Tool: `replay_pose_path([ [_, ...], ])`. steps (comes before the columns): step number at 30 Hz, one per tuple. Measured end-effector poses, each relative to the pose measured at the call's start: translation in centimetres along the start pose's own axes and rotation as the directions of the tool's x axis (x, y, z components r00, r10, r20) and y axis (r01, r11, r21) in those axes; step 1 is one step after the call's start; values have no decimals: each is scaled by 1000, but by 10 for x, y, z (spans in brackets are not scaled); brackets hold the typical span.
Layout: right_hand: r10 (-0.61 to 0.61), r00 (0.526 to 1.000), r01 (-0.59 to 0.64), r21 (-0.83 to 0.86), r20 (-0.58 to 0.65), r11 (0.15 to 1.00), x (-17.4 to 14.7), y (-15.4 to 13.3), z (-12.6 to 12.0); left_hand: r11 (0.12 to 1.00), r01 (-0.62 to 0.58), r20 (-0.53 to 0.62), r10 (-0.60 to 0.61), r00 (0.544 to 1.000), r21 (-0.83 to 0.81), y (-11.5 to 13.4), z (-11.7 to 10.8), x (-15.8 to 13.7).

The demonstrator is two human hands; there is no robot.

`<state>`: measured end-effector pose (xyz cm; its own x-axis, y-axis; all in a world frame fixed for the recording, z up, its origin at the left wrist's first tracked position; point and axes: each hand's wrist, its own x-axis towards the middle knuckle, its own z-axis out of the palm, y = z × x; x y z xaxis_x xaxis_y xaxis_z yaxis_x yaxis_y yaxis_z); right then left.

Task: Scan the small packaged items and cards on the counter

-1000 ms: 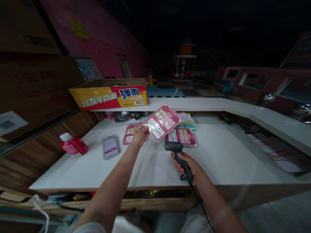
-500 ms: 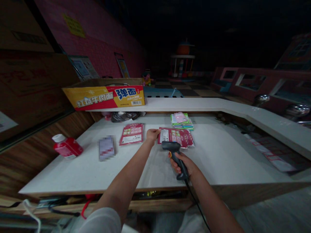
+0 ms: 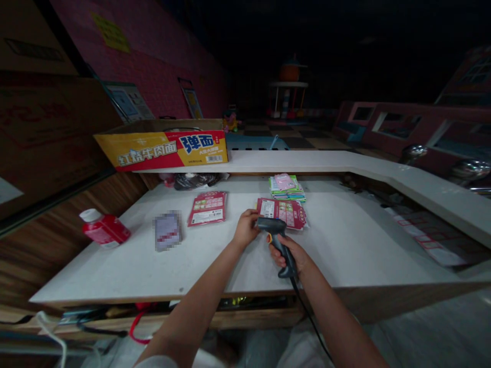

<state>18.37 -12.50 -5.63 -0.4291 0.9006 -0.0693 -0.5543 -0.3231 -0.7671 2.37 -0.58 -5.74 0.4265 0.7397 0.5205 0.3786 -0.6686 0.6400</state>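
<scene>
In my right hand [image 3: 288, 254] is a dark grey handheld barcode scanner [image 3: 271, 224], gripped by its handle, with a yellow trigger and a cable running down. Its head points left, in front of my left hand [image 3: 246, 228]. My left hand is closed at the left edge of a red flat packet [image 3: 286, 213] with a white label; the scanner's head partly hides the fingertips. This packet lies on others like it. Further left lies another pile of red packets [image 3: 207, 208]. Behind the right pile sits a stack of green and blue packets [image 3: 287, 188] topped by a pink one.
A red bottle with a white cap [image 3: 104, 229] lies tilted at the left of the white counter [image 3: 345, 240]. Near it is a blurred-out item [image 3: 168, 231]. A yellow and red carton [image 3: 164, 147] stands on the raised ledge [image 3: 299, 160]. Brown boxes rise at far left.
My left hand has shifted from the red packet's upper left corner down toward its lower left edge, closer to the scanner. The scanner stays in my right hand. The view has tilted slightly.
</scene>
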Motion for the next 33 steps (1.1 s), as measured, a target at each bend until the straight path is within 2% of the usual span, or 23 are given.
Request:
replay_pose_path([
  [4,6,1000,-6,-3,-23,1000,-1,-2,2,996,80,-22,-79,997,33,5,8,2],
  [8,30,999,-30,4,-40,1000,-2,-2,3,995,90,6,-90,996,40,7,0,-3],
  [11,50,998,-49,32,-37,998,-4,-2,4,993,91,-25,-89,996,80,2,-21,-10],
  [14,63,997,-61,51,-43,997,-5,-1,4,951,211,-120,-188,975,227,-6,-55,-18],
  [16,61,997,-59,45,-48,997,-6,0,4,859,361,-228,-294,928,364,-10,-81,-22],
  [18,59,997,-57,34,-52,998,-7,0,4,719,510,-363,-369,856,472,-15,-103,-26],
  [20,56,997,-54,24,-61,998,-7,1,4,608,616,-472,-404,783,501,-20,-120,-29],
  [21,53,996,-51,20,-70,998,-7,1,4,584,652,-509,-418,752,484,-23,-126,-30],
  [23,47,995,-46,15,-87,999,-7,1,4,588,703,-546,-464,698,398,-31,-133,-32],
  [25,46,995,-44,16,-92,999,-7,1,4,617,728,-546,-515,661,299,-38,-136,-33],
  [27,47,995,-45,24,-85,999,-7,1,3,627,738,-532,-548,645,248,-43,-139,-32],
  [31,41,996,-39,28,-75,999,-6,1,2,620,742,-526,-555,645,256,-46,-151,-25],
  [33,36,997,-35,19,-72,999,-5,1,1,630,764,-522,-609,598,140,-47,-157,-20],
])
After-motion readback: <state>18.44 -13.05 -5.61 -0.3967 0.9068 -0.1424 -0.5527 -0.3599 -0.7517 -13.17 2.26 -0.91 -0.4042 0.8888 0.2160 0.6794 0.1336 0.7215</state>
